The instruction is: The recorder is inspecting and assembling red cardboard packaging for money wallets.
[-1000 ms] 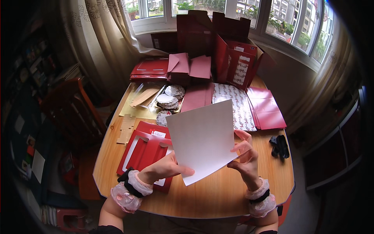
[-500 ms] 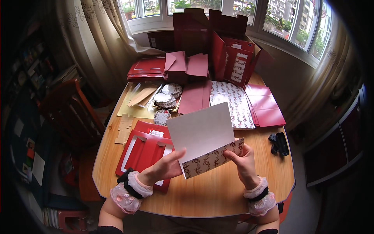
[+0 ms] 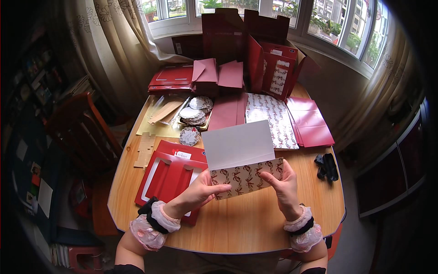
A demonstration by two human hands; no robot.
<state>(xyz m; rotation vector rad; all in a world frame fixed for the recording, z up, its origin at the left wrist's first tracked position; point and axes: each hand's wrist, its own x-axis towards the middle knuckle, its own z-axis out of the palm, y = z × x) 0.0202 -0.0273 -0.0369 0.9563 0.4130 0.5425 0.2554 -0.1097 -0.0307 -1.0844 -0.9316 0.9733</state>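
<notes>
Above the near middle of the table I hold a folded paper sheet (image 3: 238, 145), plain white inside, with a patterned lower flap (image 3: 244, 179) of brown and red sprigs turned up over it. My left hand (image 3: 199, 191) pinches the flap's left end, thumb lying across the pattern and fingers behind. At its right end, my right hand (image 3: 283, 186) grips the same sheet, thumb in front. Left of the sheet, partly behind my left forearm, lies a flat red box piece (image 3: 159, 171) with white-edged cut-outs.
Farther back are round scalloped tags (image 3: 194, 116), brown card strips (image 3: 145, 150), dark pink sheets (image 3: 224, 112), a stack of patterned sheets (image 3: 271, 121) and glossy red sheets (image 3: 312, 123). Pink envelopes (image 3: 230, 74) and an open red box (image 3: 273, 68) stand behind. A black object (image 3: 325, 168) lies at the right.
My left hand has closed on the flap, its thumb now over the patterned front. The sheet has become more level, and the flap covers more of the white.
</notes>
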